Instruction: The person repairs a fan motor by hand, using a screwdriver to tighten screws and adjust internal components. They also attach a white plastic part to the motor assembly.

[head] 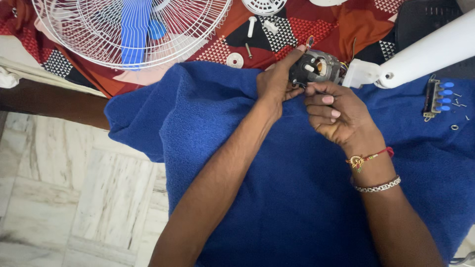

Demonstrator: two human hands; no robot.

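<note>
Landmark: fan motor, at the far edge of the towel.
- Left hand: on the motor's left side.
- Right hand: just in front of the motor.
- Fan stem: joined to the motor's right.
- Switch block: well right, on the towel.
- Washer, bolts: left of the motor, on the cloth.
- Fan guard: far left, behind.

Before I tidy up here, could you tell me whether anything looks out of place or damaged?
The fan motor lies bare, its casing off, with both hands on it: left hand, right hand. The switch block lies detached on the blue towel, small screws scattered beside it. No breakage shows.
</note>
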